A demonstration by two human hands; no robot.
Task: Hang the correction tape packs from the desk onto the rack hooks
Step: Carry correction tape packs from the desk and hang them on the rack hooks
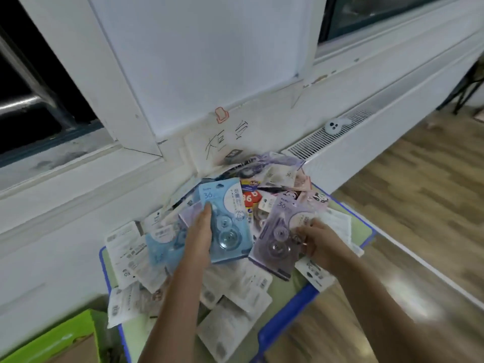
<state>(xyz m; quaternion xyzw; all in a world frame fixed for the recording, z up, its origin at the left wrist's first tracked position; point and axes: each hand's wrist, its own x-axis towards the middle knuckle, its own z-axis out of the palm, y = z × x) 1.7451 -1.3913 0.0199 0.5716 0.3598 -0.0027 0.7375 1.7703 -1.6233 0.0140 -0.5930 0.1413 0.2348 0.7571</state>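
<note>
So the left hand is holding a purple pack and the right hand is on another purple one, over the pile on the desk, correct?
Not quite. In the head view the left hand holds a light blue pack, not a purple one. The right hand is on the purple pack, over the pile on the desk.

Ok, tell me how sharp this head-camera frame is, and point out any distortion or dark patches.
Head view: soft all over with motion blur, so print on the blue pack in the left hand and the purple pack in the right hand is barely legible; the wide angle bends the window frame; the window glass is black.
</note>
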